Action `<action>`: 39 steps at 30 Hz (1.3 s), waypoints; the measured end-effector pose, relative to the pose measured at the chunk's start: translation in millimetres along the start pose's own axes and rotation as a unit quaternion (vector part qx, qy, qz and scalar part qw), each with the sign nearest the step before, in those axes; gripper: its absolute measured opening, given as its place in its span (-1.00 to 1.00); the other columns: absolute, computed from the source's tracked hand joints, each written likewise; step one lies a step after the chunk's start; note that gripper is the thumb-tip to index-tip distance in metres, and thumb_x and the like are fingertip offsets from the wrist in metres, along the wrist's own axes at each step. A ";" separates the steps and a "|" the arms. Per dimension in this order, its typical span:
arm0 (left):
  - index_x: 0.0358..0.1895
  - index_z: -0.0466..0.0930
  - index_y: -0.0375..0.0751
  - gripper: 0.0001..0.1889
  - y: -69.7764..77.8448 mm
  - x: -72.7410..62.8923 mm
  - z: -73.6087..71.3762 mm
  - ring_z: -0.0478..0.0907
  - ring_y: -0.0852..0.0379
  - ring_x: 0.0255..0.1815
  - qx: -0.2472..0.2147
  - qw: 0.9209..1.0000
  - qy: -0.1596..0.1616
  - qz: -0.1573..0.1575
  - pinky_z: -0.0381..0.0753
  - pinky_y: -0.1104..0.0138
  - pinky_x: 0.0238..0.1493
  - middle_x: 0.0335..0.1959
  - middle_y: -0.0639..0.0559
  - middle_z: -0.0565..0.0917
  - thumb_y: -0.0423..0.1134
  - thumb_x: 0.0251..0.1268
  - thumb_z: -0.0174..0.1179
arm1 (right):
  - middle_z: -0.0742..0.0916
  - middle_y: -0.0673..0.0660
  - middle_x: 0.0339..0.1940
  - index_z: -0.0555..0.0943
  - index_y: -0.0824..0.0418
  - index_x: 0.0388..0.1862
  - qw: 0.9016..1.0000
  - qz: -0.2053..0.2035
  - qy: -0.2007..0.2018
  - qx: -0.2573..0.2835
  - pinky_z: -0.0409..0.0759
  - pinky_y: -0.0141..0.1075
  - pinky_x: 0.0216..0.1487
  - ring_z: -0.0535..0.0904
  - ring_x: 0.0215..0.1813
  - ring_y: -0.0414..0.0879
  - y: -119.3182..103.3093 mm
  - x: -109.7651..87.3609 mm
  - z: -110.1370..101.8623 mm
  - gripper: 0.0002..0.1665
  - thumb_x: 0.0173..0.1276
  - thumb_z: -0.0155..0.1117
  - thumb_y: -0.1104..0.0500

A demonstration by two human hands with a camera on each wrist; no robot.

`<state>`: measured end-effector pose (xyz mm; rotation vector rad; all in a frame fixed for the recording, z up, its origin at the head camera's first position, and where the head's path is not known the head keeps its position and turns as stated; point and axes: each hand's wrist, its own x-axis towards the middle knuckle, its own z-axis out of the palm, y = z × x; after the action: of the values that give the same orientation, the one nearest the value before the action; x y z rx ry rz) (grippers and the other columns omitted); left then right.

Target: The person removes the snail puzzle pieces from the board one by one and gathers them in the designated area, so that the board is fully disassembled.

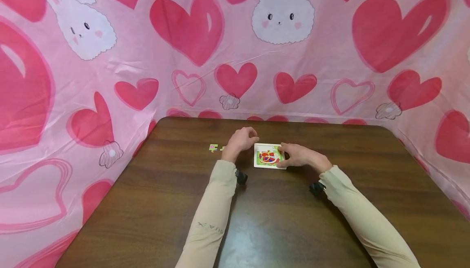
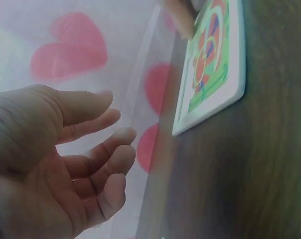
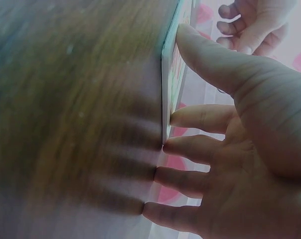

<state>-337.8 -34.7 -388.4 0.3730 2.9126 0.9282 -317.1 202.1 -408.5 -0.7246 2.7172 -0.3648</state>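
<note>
A square jigsaw board (image 1: 261,147) with a white frame lies flat on the table, its picture in red, blue and green. Part of its inside, along the far left, is bare white. My right hand (image 1: 299,155) rests at the board's right side. In the right wrist view its thumb (image 3: 205,55) lies on the board, the index fingertip touches its edge, and the other fairly straight fingers reach down to the table. Beside the far left corner of the board hovers my left hand (image 1: 240,140), holding nothing, its fingers (image 2: 103,154) loosely bent in the left wrist view.
Left of the left hand lies a small green jigsaw piece (image 1: 213,148). Another piece (image 1: 222,148) is partly hidden by that hand. The brown wooden table (image 1: 275,219) ends at a pink cloth backdrop (image 1: 323,56) with hearts and rabbits.
</note>
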 end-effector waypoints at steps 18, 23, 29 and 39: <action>0.18 0.55 0.01 -0.62 26.1 -0.9 27.8 0.55 0.01 0.18 0.022 0.998 -0.061 0.026 0.51 0.09 0.20 0.19 0.02 0.62 0.03 0.38 0.17 | 0.26 0.44 0.51 0.30 0.34 0.45 1.000 0.004 -0.003 0.021 0.18 0.19 0.45 0.21 0.50 0.34 0.6 -1.1 2.6 -0.03 0.26 0.35 -0.21; 0.17 0.56 -0.01 -0.62 32.0 2.1 38.3 0.57 0.05 0.12 0.043 0.996 -0.075 0.039 0.55 0.16 0.15 0.18 0.04 0.63 0.01 0.37 0.19 | 0.29 0.44 0.49 0.30 0.34 0.45 1.000 -0.003 -0.002 0.019 0.23 0.21 0.41 0.26 0.47 0.35 1.1 -0.9 1.4 -0.02 0.25 0.35 -0.22; 0.17 0.57 -0.01 -0.62 39.7 7.5 42.3 0.57 0.07 0.11 0.058 0.994 -0.084 0.042 0.54 0.15 0.15 0.16 0.05 0.63 -0.01 0.36 0.20 | 0.27 0.47 0.49 0.31 0.36 0.44 1.000 -0.005 -0.001 0.004 0.26 0.21 0.38 0.25 0.46 0.40 1.9 -1.9 -2.1 -0.03 0.26 0.34 -0.22; 0.16 0.59 0.00 -0.63 45.5 7.4 46.6 0.56 0.11 -0.03 0.078 0.990 -0.117 0.000 0.57 0.17 0.01 0.11 0.03 0.65 -0.07 0.33 0.21 | 0.26 0.44 0.51 0.25 0.34 0.48 1.000 0.006 -0.012 0.009 0.25 0.19 0.40 0.24 0.47 0.38 3.9 -3.4 -5.6 0.00 0.27 0.33 -0.21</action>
<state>-329.2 29.2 -400.0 0.4584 2.7735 0.6102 -318.0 208.0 -403.9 -0.7025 2.6907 -0.3760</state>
